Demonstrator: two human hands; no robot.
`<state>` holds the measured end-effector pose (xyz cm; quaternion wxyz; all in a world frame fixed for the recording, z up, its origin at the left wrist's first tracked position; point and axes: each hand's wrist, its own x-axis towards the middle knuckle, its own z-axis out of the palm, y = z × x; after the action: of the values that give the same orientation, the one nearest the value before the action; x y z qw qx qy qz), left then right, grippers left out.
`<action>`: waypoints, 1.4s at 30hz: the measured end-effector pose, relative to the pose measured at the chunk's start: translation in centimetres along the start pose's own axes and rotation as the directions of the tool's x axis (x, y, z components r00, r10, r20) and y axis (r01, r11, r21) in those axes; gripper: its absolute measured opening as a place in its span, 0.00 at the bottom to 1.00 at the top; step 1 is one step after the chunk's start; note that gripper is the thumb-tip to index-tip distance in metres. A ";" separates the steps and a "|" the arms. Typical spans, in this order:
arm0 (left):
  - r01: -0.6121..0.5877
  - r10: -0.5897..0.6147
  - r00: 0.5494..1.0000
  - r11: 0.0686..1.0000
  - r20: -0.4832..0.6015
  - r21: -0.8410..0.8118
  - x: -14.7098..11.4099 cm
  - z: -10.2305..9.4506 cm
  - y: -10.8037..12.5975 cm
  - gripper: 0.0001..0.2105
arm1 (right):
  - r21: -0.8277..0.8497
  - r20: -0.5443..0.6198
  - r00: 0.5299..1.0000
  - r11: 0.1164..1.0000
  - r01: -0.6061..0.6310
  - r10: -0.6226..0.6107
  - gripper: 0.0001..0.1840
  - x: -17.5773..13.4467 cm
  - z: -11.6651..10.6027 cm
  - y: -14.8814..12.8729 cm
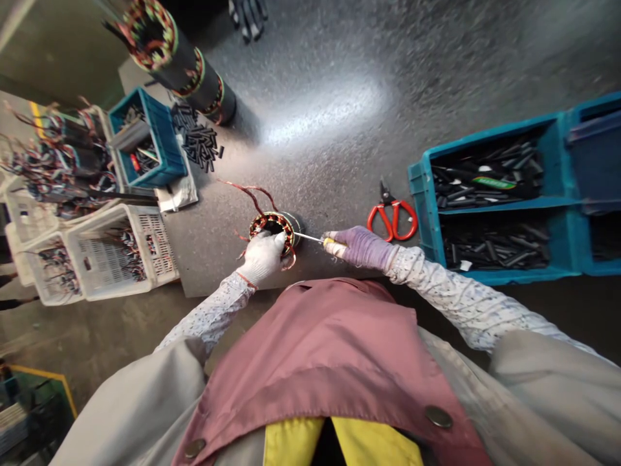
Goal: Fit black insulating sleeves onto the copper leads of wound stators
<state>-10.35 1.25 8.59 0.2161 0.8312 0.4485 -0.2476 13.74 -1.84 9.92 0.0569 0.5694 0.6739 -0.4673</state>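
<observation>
A motor stator with copper windings round its rim stands near the front edge of the table, two long copper leads sticking out to the far left. My left hand, in a white glove, grips its near rim, with some fingers hidden in the bore. In a purple glove, my right hand is closed round the yellowish handle of a screwdriver-like tool. Its thin metal shaft points left and the tip meets the winding at the stator's right side. Red-handled scissors lie just beyond my right hand.
Blue bins of black sleeve pieces stand on the right. At the far left are a stack of stators, a small blue bin and loose black pieces. White crates stand left of the table; a dark glove lies far back.
</observation>
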 end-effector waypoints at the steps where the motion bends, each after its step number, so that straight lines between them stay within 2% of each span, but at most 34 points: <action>1: -0.003 0.003 1.000 1.000 -0.010 -0.002 0.0 0.0 0.0 0.19 | -0.011 0.017 1.000 1.000 0.001 -0.001 0.17 0.0 -0.2 -0.1; 4: -0.007 0.007 1.000 1.000 -0.030 -0.005 0.0 0.1 -0.1 0.18 | -0.019 0.045 0.999 1.000 -0.002 0.003 0.17 0.2 -0.8 -0.2; 7: 0.007 -0.008 1.000 1.000 -0.014 -0.011 0.0 0.1 -0.2 0.19 | 0.040 0.064 0.998 0.999 0.014 -0.017 0.16 1.0 -1.3 0.2; 9: 0.019 -0.019 1.000 1.000 0.001 -0.016 0.1 0.1 -0.2 0.19 | 0.136 0.133 0.991 0.991 0.002 -0.020 0.16 1.8 -1.6 0.8; 13: 0.012 -0.012 1.000 1.000 -0.005 -0.002 0.2 0.3 -0.4 0.20 | 0.347 0.337 0.941 0.927 -0.146 0.022 0.18 3.0 -2.1 1.7; 15: 0.015 -0.015 1.000 1.000 -0.006 0.024 0.2 0.4 -0.5 0.21 | 0.380 0.371 0.929 0.910 -0.167 0.015 0.20 3.1 -2.1 1.6; 17: 0.024 -0.024 1.000 0.998 -0.012 0.054 0.3 0.6 -0.8 0.21 | 0.294 0.298 0.954 0.950 -0.109 0.017 0.19 3.0 -2.0 1.2; 20: 0.024 -0.020 0.999 0.996 -0.041 0.091 0.5 0.8 -1.3 0.22 | 0.029 0.088 0.996 0.999 0.019 -0.021 0.15 3.1 -1.9 0.2; 22: 0.007 -0.002 0.999 0.993 -0.042 0.118 0.5 0.8 -1.7 0.23 | 0.045 0.103 0.994 0.998 0.032 -0.036 0.15 3.5 -1.6 -0.7; 24: -0.018 0.021 1.000 0.989 -0.021 0.144 0.4 0.8 -1.9 0.21 | 0.198 0.204 0.978 0.980 0.004 -0.045 0.17 4.1 -1.0 -1.9; 26: -0.034 0.034 0.999 0.986 0.002 0.161 0.3 0.7 -2.0 0.19 | 0.262 0.231 0.970 0.965 0.013 -0.076 0.19 4.7 -0.2 -3.3; 28: -0.019 0.019 1.000 0.985 0.000 0.170 0.3 0.7 -1.9 0.18 | 0.135 0.155 0.982 0.987 0.088 -0.109 0.20 5.4 0.7 -4.8; 31: 0.024 -0.023 1.000 0.984 -0.007 0.175 0.3 0.5 -1.9 0.20 | -0.187 0.001 0.990 0.972 0.141 -0.144 0.21 5.8 1.4 -6.1; 33: 0.028 -0.028 1.000 0.985 -0.004 0.172 0.4 0.4 -2.0 0.20 | -0.310 -0.030 0.984 0.938 0.156 -0.173 0.22 5.5 1.2 -5.8; 35: 0.025 -0.024 1.000 0.985 -0.005 0.170 0.4 0.4 -2.2 0.21 | -0.339 -0.019 0.983 0.926 0.164 -0.181 0.21 4.5 0.6 -4.4; 37: 0.034 -0.033 0.999 0.984 -0.009 0.177 0.4 0.5 -2.5 0.23 | -0.308 -0.017 0.993 0.946 0.103 -0.113 0.21 3.0 0.3 -2.2; 39: 0.052 -0.051 0.999 0.979 -0.014 0.198 0.5 0.6 -2.7 0.25 | -0.233 -0.041 0.998 0.971 -0.049 0.040 0.23 1.1 0.8 0.0; 42: 0.088 -0.088 0.996 0.969 -0.013 0.233 0.6 0.5 -2.6 0.25 | -0.083 -0.064 0.969 0.966 -0.243 0.239 0.27 -1.0 3.5 1.9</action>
<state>-12.38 2.63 7.53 0.1052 0.8305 0.4530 -0.3065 14.02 -5.11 7.50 0.1210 0.6562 0.6213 -0.4108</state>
